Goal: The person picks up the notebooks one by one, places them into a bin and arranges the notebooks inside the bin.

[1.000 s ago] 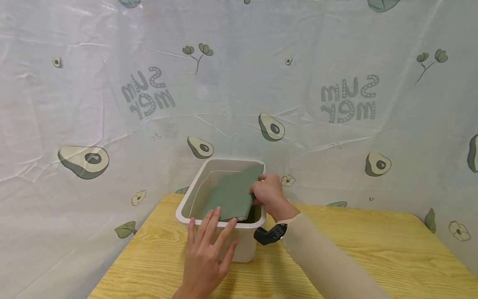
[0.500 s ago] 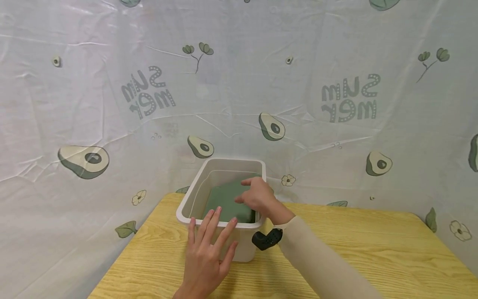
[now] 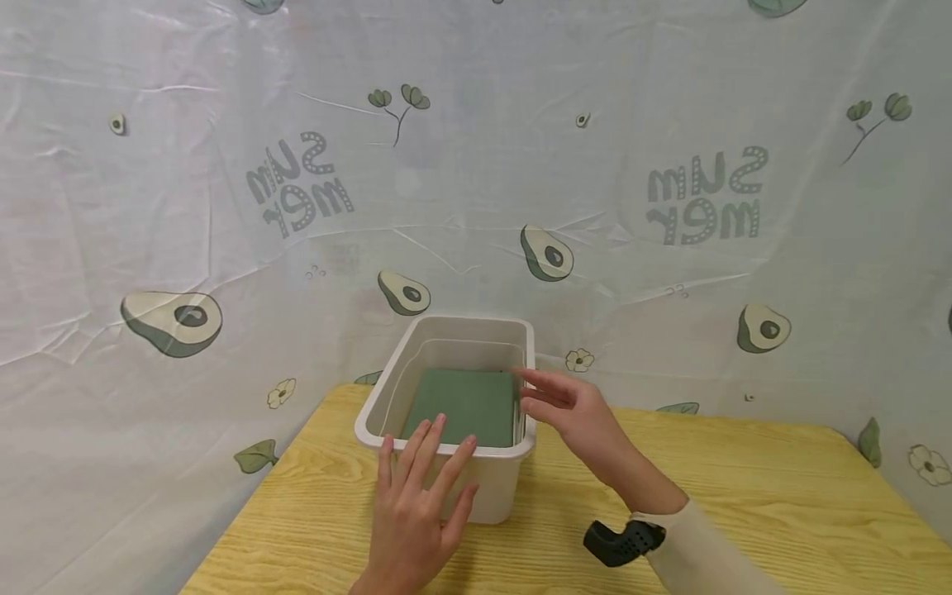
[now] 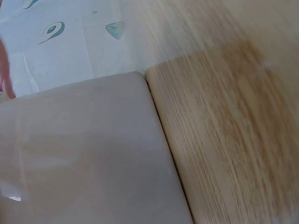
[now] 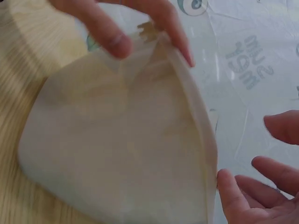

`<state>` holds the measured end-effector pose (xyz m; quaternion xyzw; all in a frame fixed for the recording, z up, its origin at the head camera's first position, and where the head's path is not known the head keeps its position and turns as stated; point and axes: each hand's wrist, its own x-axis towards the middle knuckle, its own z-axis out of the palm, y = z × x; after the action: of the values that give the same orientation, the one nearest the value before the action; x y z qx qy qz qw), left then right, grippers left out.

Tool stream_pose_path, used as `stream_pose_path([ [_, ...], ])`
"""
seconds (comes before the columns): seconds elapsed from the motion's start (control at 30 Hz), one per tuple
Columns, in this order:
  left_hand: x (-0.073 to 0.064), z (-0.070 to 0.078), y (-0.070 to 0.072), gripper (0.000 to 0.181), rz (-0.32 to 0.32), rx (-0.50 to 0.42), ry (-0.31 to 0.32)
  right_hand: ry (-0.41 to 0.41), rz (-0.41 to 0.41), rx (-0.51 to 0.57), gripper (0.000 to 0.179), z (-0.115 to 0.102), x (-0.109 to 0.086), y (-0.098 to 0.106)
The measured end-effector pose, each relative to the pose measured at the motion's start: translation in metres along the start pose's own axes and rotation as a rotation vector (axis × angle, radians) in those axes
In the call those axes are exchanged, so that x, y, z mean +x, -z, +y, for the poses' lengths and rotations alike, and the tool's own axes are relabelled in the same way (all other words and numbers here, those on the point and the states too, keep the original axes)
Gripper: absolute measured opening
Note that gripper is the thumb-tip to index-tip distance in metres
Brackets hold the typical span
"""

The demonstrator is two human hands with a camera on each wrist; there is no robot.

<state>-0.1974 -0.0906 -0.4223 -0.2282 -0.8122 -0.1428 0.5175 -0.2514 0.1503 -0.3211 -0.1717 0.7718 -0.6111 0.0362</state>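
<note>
A white plastic bin (image 3: 446, 451) stands on the wooden table with a flat green-covered book (image 3: 468, 405) lying inside it. My left hand (image 3: 412, 516) rests against the bin's near side, its spread fingers reaching over the front rim. At the bin's right rim is my right hand (image 3: 583, 417), with fingers extended and nothing held. In the right wrist view, fingers of the right hand (image 5: 154, 18) show over the rim, while the left hand (image 5: 261, 193) is beside the rim at lower right. The left wrist view shows mainly the bin's outer wall (image 4: 88, 149).
Behind the table (image 3: 714, 487) hangs a pale sheet (image 3: 476, 182) printed with avocados, flowers and lettering. The bin stands near the table's far edge, close to the sheet. A black strap device (image 3: 625, 543) is on the right wrist.
The green book, earlier tilted with my right hand gripping its right edge, now lies flat and lower in the bin. The right hand has let go and moved right to the rim. Left hand stays.
</note>
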Motion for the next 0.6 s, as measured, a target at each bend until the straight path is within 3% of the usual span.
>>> stream_pose_path([
  [0.1,0.000,0.000,0.000,0.045,0.002,-0.004,0.002,-0.001,0.009,-0.040,0.056,0.011,-0.018,0.018],
  [0.2,0.000,0.000,0.002,0.046,-0.006,-0.004,0.005,0.005,0.012,-0.151,0.058,0.023,-0.035,0.036],
  [0.4,0.006,-0.004,0.010,0.051,-0.067,0.029,-0.002,0.037,0.046,-0.576,0.067,0.046,-0.064,0.066],
  [0.5,0.013,-0.005,0.016,0.056,-0.143,0.053,0.010,0.020,0.072,-0.797,0.077,0.051,-0.072,0.079],
  [0.6,0.024,-0.005,0.020,0.057,-0.263,0.078,0.042,0.015,0.088,-0.969,0.085,0.053,-0.075,0.088],
])
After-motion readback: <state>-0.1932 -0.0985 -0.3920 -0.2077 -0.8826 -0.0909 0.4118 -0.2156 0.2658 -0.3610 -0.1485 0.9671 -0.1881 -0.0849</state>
